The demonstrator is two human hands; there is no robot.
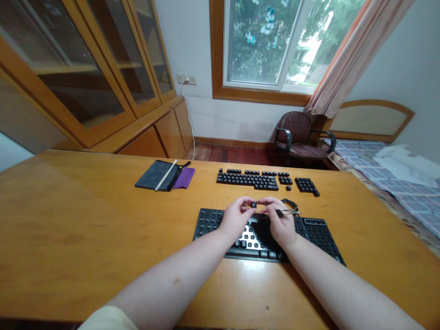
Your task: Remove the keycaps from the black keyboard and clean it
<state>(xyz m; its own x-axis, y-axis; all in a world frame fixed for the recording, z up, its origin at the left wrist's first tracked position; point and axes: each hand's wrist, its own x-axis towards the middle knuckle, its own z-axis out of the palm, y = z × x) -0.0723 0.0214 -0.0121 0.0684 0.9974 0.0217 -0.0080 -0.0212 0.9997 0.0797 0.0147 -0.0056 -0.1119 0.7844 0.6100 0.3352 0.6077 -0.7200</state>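
At the far left I see the glass-fronted cabinet (129,57) standing beyond the wooden desk (85,229). On the desk lies a dark grey pouch (151,174) with a pale stick (167,174) slanted across it, and a purple cloth (185,178) shows at its right edge. Next comes the black keyboard (250,252), lying near the person with rows of small key posts showing. Above its middle, the left hand (235,217) pinches a small black keycap (253,205) between thumb and fingers in a narrow grip; I cannot read the mark on it. Behind the hands, loose black keycaps (247,180) are laid out in rows on the desk. Facing the left hand, the right hand (282,225) has its fingers curled round a thin tool (290,212) whose slender end points right; I cannot tell whether its fingertips touch the keycap. A coiled black cable (290,202) lies just behind that hand, the number-pad group (305,185) sits farther back, and a maroon chair (296,126) stands past the desk.
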